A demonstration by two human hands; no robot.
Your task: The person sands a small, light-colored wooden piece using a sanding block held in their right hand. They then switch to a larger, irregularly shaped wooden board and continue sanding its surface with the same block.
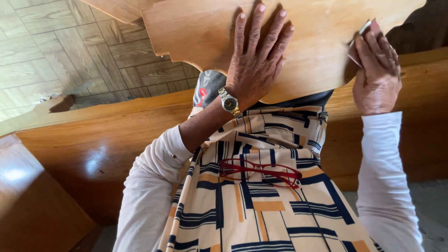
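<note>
The left hand (255,60) lies flat with its fingers spread open and pressed down on the pale wooden panel (205,32), palm near the panel's near edge, holding nothing. A silver wristwatch (230,103) sits on that wrist, and a white sleeve (154,186) runs back toward the body.

The right hand (377,70) is curled shut around a small reddish sheet, probably sandpaper (368,29), though little of it shows past the fingers. It is pressed against the panel's right edge, where the outline curves.

The panel has a scalloped, cut-out profile and lies across the far part of the view, resting over a darker varnished wooden bench (93,140) that runs from left to right. Near the camera, red-framed glasses (259,171) hang on a cream garment with navy and orange lines. Parquet flooring (60,51) shows at far left.
</note>
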